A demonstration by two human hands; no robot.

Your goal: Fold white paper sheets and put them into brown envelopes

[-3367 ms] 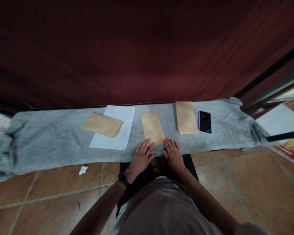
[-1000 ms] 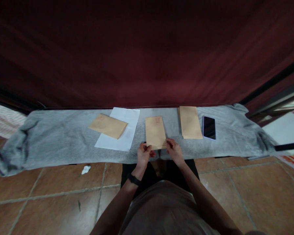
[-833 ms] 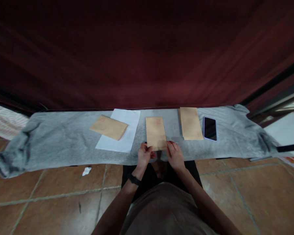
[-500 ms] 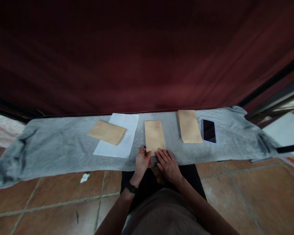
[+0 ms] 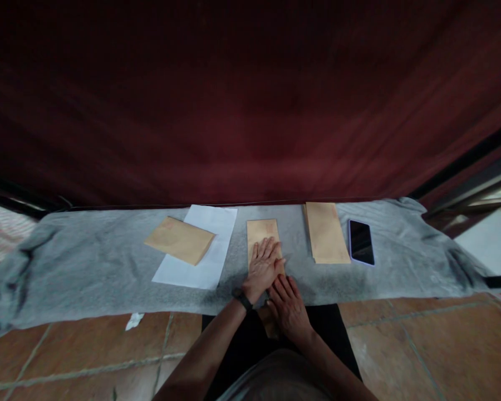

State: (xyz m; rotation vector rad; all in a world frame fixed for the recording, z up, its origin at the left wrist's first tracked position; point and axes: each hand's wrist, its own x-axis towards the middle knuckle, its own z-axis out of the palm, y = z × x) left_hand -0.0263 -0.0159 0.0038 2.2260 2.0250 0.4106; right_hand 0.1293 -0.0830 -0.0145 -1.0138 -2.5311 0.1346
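Note:
A brown paper envelope (image 5: 259,228) lies lengthwise on the grey cloth in front of me, with a faint red mark near its far end. Flat across its middle rests my left hand (image 5: 264,267), fingers spread and pointing away from me. My right hand (image 5: 290,306) lies at the envelope's near right corner, fingers stretched out and palm down. Both hands cover the near part of the envelope. Below them, between my legs, a brown piece (image 5: 269,324) shows partly; I cannot make out what it is.
To the left, a stack of brown envelopes (image 5: 179,240) lies askew over a white paper sheet (image 5: 200,273). On the right are another envelope stack (image 5: 328,234) and a phone (image 5: 361,243). Grey cloth (image 5: 96,256) covers the narrow surface; a dark red curtain (image 5: 250,111) hangs behind.
My left hand has moved from pinching the envelope's near left edge to lying flat on its middle. My right hand stays near the near right corner. The view has tilted slightly upward.

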